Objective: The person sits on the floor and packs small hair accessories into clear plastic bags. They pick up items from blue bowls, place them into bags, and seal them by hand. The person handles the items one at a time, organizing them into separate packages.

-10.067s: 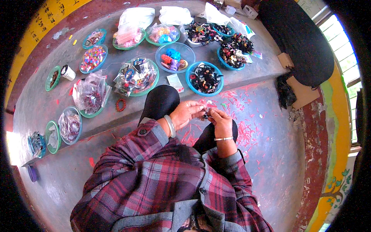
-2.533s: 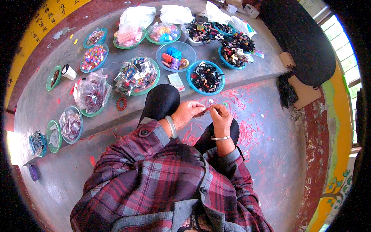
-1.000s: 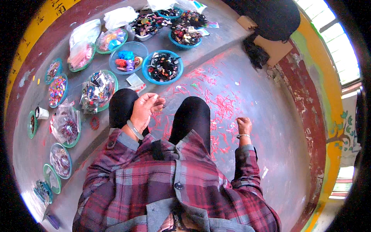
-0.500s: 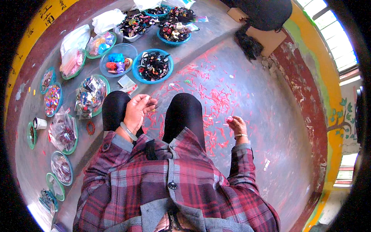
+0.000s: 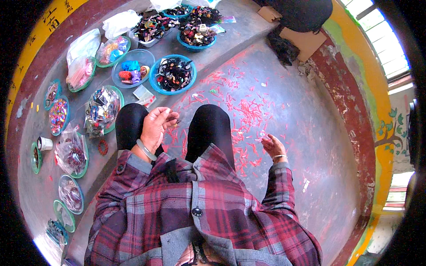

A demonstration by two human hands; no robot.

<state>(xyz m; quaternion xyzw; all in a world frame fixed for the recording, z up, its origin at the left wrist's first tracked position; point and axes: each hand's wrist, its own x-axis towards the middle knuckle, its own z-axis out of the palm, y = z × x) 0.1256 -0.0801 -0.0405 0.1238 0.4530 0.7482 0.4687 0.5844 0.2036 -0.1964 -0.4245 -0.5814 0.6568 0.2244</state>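
My left hand [image 5: 154, 127], with a pale bangle at the wrist, is raised over my left knee [image 5: 131, 119]. Its thumb and fingers pinch together, and whatever sits between them is too small to make out. Out to the right, my right hand [image 5: 274, 147] hangs above the floor with its fingers apart; nothing shows in it for certain. Below and between the hands, many thin red and pink strips [image 5: 248, 111] lie scattered on the grey floor.
On the raised ledge at left stand several basins and baskets: a blue basin [image 5: 154, 83] of dark hair ties, a clear basin [image 5: 116, 80] with colourful scrunchies, and bagged small goods [image 5: 103, 108]. A white cup [image 5: 44, 143] lies among them. Cardboard [image 5: 306, 44] and a black bag [image 5: 284, 46] sit far right.
My right hand's fingers have spread, and the pinkish thing at their tips no longer shows in them. My left hand stays almost in place, its pinch slightly shifted.
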